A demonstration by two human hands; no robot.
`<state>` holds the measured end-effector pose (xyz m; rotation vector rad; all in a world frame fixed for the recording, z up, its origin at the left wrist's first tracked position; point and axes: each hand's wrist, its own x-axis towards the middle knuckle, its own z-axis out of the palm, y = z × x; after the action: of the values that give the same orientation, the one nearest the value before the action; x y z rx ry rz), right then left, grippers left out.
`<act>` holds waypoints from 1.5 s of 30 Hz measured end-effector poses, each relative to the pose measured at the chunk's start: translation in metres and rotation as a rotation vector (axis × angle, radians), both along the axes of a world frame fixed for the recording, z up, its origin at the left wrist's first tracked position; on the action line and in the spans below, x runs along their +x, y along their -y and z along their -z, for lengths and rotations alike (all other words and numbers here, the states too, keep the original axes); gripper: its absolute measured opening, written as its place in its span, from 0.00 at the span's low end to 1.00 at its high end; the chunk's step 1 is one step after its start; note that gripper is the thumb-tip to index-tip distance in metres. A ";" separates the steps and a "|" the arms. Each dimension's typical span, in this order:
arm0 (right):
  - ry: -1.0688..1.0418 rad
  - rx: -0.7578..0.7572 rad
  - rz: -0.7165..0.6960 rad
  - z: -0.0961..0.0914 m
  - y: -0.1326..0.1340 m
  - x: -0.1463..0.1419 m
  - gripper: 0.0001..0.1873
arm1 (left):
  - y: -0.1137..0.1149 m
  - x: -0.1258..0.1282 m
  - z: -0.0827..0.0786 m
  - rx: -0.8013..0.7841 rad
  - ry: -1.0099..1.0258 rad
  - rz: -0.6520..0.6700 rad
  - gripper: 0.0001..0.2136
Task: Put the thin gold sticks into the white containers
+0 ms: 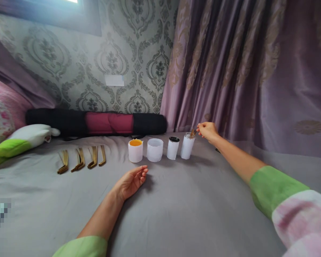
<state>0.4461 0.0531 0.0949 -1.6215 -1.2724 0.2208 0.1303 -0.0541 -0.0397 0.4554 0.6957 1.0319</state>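
Note:
My right hand (208, 132) is pinched closed at the mouth of the rightmost white-wrapped jar (186, 148), which tilts slightly to the right. Thin brass-coloured sticks (193, 133) stick out of that jar and meet my fingertips. Palm turned up and fingers loosely curled, my left hand (132, 182) rests over the grey sheet with nothing in it. Just beyond it stand a white cup with an orange inside (135, 152), a wide whitish cup (154, 151) and a narrow white cup with a dark inside (172, 150).
Several bundles of slim, bent brass-coloured pieces (79, 160) lie in a row at the left. Behind them is a long black and maroon roll (109, 123) along the wall. A green and white plush toy (21, 142) lies far left. Purple curtains (216, 64) hang at the right.

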 end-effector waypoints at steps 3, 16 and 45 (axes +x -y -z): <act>0.011 -0.011 -0.011 0.005 -0.001 0.000 0.08 | 0.000 0.000 -0.001 -0.009 0.003 -0.001 0.04; 0.027 -0.042 -0.018 0.016 -0.001 -0.004 0.09 | 0.000 0.000 0.000 -0.008 0.021 0.004 0.05; -0.179 -0.073 -0.009 0.014 -0.004 -0.002 0.08 | -0.001 -0.001 0.001 -0.010 0.016 -0.005 0.06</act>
<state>0.4442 0.0571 0.0812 -1.6192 -1.1466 0.4133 0.1290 -0.0531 -0.0405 0.4367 0.6874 1.0357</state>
